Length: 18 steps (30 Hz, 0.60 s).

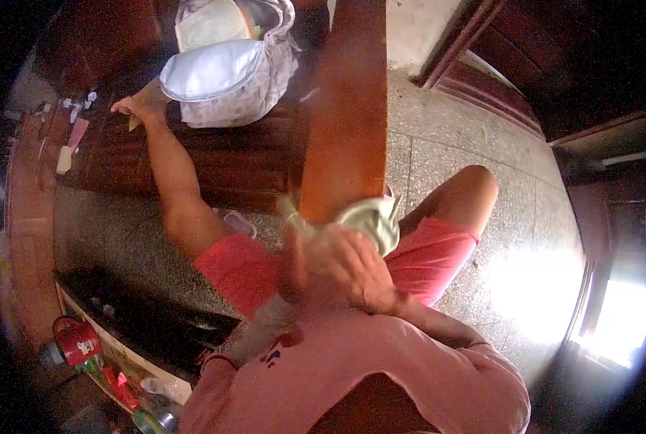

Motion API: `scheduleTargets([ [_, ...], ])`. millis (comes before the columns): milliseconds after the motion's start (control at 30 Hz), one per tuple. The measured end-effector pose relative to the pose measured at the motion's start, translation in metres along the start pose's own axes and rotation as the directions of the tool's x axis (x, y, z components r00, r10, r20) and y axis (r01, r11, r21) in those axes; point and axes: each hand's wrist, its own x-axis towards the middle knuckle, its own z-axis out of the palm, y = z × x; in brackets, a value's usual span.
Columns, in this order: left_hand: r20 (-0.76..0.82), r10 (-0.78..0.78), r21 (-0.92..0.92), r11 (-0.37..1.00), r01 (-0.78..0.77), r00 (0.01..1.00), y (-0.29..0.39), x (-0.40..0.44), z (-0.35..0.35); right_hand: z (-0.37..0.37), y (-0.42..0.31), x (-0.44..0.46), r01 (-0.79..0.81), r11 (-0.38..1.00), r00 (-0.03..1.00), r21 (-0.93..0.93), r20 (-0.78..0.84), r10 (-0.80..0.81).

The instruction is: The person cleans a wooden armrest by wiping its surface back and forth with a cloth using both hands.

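Note:
My left hand is smeared by motion, close against my right hand in front of my chest. My right hand has its fingers bent over a pale green cloth. Part of this cloth hangs out past the right hand over the end of an orange-brown wooden plank. A blurred strip of it rises above my left hand. How the left fingers meet the cloth is hidden by the blur. Both hands are between my legs, which are in red shorts.
A patterned grey bag, its top open with a book inside, stands on a dark wooden surface. My bare left foot rests beside it. Paper scraps lie further left. A red container is at lower left.

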Motion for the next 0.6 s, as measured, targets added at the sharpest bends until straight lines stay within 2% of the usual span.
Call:
scheduleTargets([
  [33,0.006,0.081,0.249,0.965,-0.080,0.997,-0.002,-0.018,0.011,0.006,-0.002,-0.005,0.031,0.998,0.999,0.052,0.023,-0.032],
  [67,0.028,0.159,0.480,0.864,-0.152,0.987,-0.005,-0.032,0.023,0.001,-0.011,-0.004,0.019,1.000,1.000,-0.011,0.018,-0.019],
  [133,0.118,0.268,0.835,0.495,-0.241,0.956,-0.003,-0.033,0.033,-0.001,-0.010,0.005,0.028,0.999,0.999,-0.018,0.021,-0.028],
  [200,0.015,-0.052,0.798,0.603,0.019,0.999,0.027,-0.015,0.033,-0.005,-0.009,0.018,0.030,0.999,0.999,-0.018,0.039,-0.029],
  [233,-0.029,-0.214,0.766,0.623,0.159,0.976,0.039,0.003,0.024,-0.009,-0.009,0.027,0.024,1.000,0.998,-0.016,0.053,-0.023],
  [300,0.037,-0.221,0.745,0.656,0.121,0.975,0.041,0.049,-0.003,-0.018,-0.006,0.045,0.029,0.999,0.994,-0.039,0.103,-0.025],
  [367,0.062,-0.128,0.845,0.535,0.016,0.990,0.032,0.066,-0.002,-0.028,-0.002,0.060,0.047,0.996,0.983,-0.082,0.179,-0.031],
  [400,0.076,-0.036,0.927,0.371,-0.057,0.996,0.028,0.067,0.004,-0.035,-0.002,0.067,0.007,0.999,0.991,-0.034,0.136,-0.002],
  [467,0.269,0.146,0.961,0.020,-0.275,0.952,0.014,0.069,0.007,-0.047,0.002,0.082,-0.072,0.995,0.996,0.072,0.056,0.068],
  [500,0.436,0.211,0.898,-0.160,-0.409,0.875,0.000,0.070,0.000,-0.048,0.009,0.090,-0.054,0.998,0.994,-0.011,0.092,0.055],
  [533,0.573,0.163,0.742,-0.520,-0.424,0.803,-0.008,0.073,0.000,-0.047,0.018,0.098,-0.037,0.995,0.991,-0.092,0.129,0.048],
  [567,0.695,0.110,0.482,-0.804,-0.348,0.710,-0.016,0.077,0.000,-0.047,0.027,0.106,-0.018,0.985,0.985,-0.173,0.165,0.047],
  [600,0.713,-0.061,0.001,-0.996,-0.087,0.698,-0.025,0.084,0.007,-0.048,0.037,0.113,-0.021,0.982,0.992,-0.189,0.117,0.043],
])
